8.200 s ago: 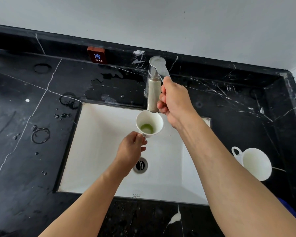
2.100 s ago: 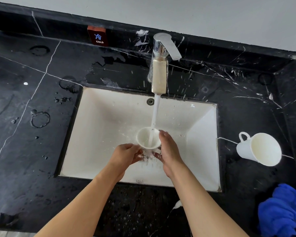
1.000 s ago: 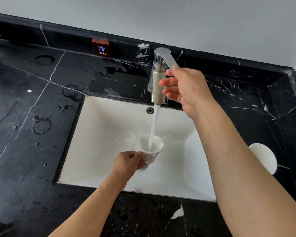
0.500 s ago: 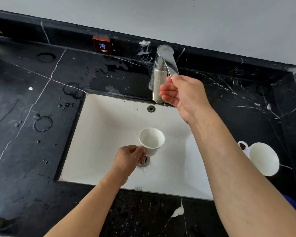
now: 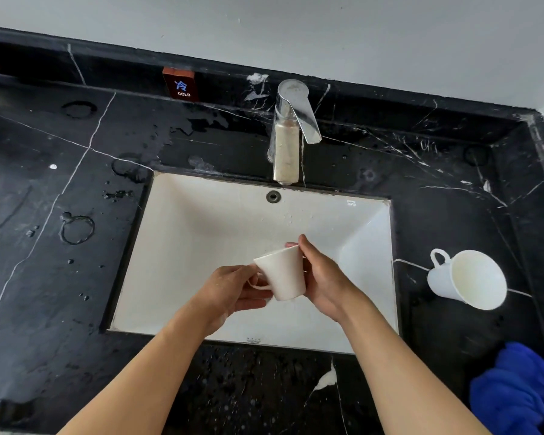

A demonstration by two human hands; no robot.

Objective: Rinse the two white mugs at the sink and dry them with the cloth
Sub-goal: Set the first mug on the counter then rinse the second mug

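Now you hold one white mug (image 5: pixel 281 273) tipped over the white sink (image 5: pixel 201 246), your left hand (image 5: pixel 230 291) gripping its handle, your right hand (image 5: pixel 325 277) clasping its side. The second mug (image 5: pixel 467 279) lies sideways, empty, on the wet black counter (image 5: pixel 60 277) near the blue cloth (image 5: pixel 522 390).
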